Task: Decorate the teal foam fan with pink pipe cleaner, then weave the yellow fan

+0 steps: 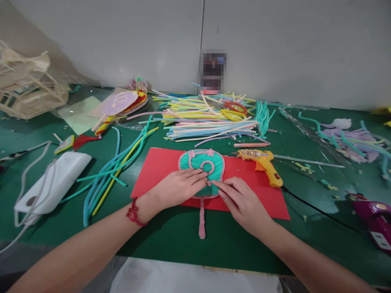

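Note:
A turquoise round fan (217,173) made of pipe cleaners, edged in pink, lies on a red sheet (159,167). Its pink twisted handle (202,224) points towards me over the table edge side. Pink flowers and curls decorate its face. My left hand (180,185) rests flat on the fan's left part, fingers stretched across it. From the right, my right hand (242,199) touches the fan's lower right with index finger and thumb slightly apart, its other fingers curled. A small pink flower (209,183) sits between the fingertips of both hands, partly covered.
A yellow glue gun (262,160) lies on the sheet's right side, its cord running right. Behind are piled pipe cleaners (210,126) and scissors (233,112). Loose pipe cleaners (113,175) and a white power strip or bank (58,183) lie left. A purple device (372,217) stands right.

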The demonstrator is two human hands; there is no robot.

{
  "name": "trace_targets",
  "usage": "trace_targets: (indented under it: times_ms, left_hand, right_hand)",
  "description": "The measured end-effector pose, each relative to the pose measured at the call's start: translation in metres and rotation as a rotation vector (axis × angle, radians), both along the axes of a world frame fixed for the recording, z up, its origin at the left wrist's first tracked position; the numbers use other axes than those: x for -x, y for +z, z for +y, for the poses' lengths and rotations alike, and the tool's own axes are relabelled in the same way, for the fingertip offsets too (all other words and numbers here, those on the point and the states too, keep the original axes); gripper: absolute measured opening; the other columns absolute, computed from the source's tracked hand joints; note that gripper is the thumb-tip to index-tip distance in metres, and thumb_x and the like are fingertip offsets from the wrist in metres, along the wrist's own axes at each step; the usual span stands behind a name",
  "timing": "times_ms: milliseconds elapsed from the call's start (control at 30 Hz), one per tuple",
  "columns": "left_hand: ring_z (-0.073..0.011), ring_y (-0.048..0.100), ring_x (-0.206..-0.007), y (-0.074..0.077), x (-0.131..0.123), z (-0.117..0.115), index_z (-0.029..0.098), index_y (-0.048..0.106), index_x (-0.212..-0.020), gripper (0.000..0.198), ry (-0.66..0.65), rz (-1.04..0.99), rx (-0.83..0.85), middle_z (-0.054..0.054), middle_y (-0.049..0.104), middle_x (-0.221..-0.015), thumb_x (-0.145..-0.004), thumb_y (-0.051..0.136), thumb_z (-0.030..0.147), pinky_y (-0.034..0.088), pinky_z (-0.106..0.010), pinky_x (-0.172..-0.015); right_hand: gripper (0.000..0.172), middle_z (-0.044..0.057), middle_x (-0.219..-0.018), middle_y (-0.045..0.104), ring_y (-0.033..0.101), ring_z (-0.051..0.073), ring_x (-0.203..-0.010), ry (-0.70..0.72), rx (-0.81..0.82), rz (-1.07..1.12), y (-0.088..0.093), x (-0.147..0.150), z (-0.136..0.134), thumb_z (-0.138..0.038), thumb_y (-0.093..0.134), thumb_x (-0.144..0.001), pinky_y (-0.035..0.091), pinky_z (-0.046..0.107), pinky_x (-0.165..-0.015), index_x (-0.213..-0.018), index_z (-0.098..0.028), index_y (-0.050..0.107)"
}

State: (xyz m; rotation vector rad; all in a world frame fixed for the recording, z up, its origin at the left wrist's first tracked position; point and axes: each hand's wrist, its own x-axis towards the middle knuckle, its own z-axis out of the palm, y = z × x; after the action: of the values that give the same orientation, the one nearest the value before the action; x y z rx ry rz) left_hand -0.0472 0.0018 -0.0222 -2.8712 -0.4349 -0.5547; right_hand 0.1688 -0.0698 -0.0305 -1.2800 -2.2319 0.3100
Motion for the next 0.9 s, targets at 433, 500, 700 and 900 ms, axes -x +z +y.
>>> trace_targets:
  times_ms: [433, 500, 700, 900]
  left_hand:
    - [-0.0205, 0.064, -0.102, -0.0016, 0.001, 0.0025, 0.01, 0.063, -0.103, 0.027, -0.02, 0.011, -0.044, -0.009, 0.068, -0.11, -0.092, 0.038, 0.008, 0.055, -0.032, -0.085]
    - [-0.0203, 0.064, -0.103, -0.0025, 0.0014, 0.0028, 0.01, 0.063, -0.103, 0.026, -0.02, 0.01, -0.049, -0.009, 0.068, -0.11, -0.092, 0.039, 0.008, 0.055, -0.031, -0.085]
    - [-0.0191, 0.065, -0.1, -0.0014, 0.0, 0.0018, 0.01, 0.063, -0.101, 0.027, -0.006, -0.032, -0.059, -0.008, 0.069, -0.107, -0.092, 0.037, 0.008, 0.055, -0.03, -0.085]
    - [-0.019, 0.066, -0.097, 0.001, -0.0047, -0.0011, 0.01, 0.064, -0.097, 0.029, 0.009, -0.023, -0.1, -0.007, 0.071, -0.104, -0.093, 0.035, 0.007, 0.055, -0.03, -0.083]
  right_hand:
    - [0.026, 0.009, -0.091, 0.058, 0.054, 0.018, -0.085, 0.0, -0.012, 0.038, -0.0028, -0.0004, -0.0001, -0.016, 0.044, -0.091, 0.05, 0.032, -0.073, -0.112, -0.014, 0.06]
    - [0.026, 0.009, -0.091, 0.058, 0.054, 0.018, -0.085, 0.001, -0.01, 0.043, -0.0031, -0.0004, 0.0002, -0.016, 0.044, -0.091, 0.05, 0.033, -0.073, -0.112, -0.014, 0.06]
    - [0.026, 0.009, -0.091, 0.058, 0.054, 0.018, -0.085, 0.0, -0.014, 0.048, -0.0031, -0.001, 0.0, -0.016, 0.044, -0.092, 0.05, 0.032, -0.074, -0.112, -0.014, 0.06]
    - [0.031, 0.01, -0.094, 0.059, 0.055, 0.018, -0.088, -0.012, -0.014, 0.029, -0.0027, -0.001, -0.0012, -0.016, 0.044, -0.092, 0.049, 0.033, -0.077, -0.12, -0.014, 0.055]
